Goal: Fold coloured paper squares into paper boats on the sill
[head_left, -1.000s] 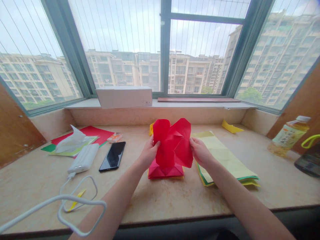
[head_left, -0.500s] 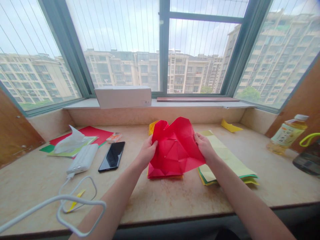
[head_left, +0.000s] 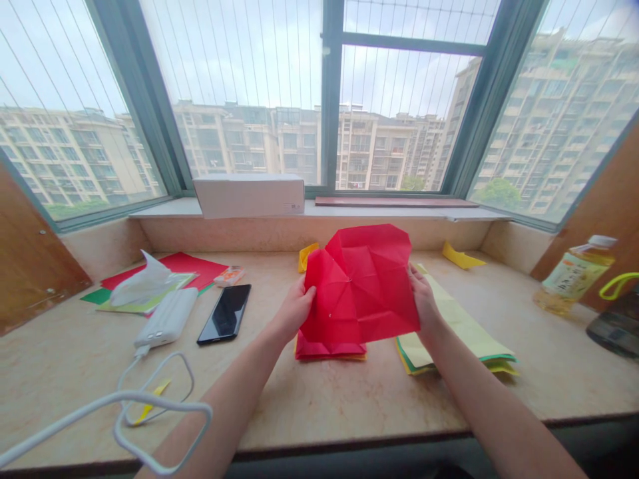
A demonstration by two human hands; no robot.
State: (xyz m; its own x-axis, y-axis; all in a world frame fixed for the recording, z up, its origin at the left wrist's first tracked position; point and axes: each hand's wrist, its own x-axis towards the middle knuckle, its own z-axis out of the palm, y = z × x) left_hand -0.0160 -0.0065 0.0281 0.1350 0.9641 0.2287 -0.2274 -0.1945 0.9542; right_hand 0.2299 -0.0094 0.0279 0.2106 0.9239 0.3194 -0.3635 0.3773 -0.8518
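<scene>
A creased sheet of red paper (head_left: pixel 362 283) is held up in front of me, its fold lines crossing near the middle. My left hand (head_left: pixel 295 307) grips its left edge, thumb on the front. On the right edge, my right hand (head_left: pixel 423 298) is closed on the paper, with most of its fingers behind the sheet. Under the sheet lies a folded red paper stack (head_left: pixel 330 351) with a yellow edge showing. To the right is a pile of pale yellow and green paper (head_left: pixel 462 332), partly covered by my right arm. A folded yellow paper piece (head_left: pixel 307 257) peeks out behind.
On the left lie a phone (head_left: pixel 224 314), a white power bank (head_left: pixel 166 318) with a looping cable (head_left: pixel 164 398), and a tissue pack (head_left: pixel 144 286). A drink bottle (head_left: pixel 574 276) and a dark container (head_left: pixel 616 326) stand right. A white box (head_left: pixel 249 197) rests on the sill.
The red sheet has been spread wider and flatter, its upper right part now raised and opened out. My right hand has moved right; the left stays nearly in place.
</scene>
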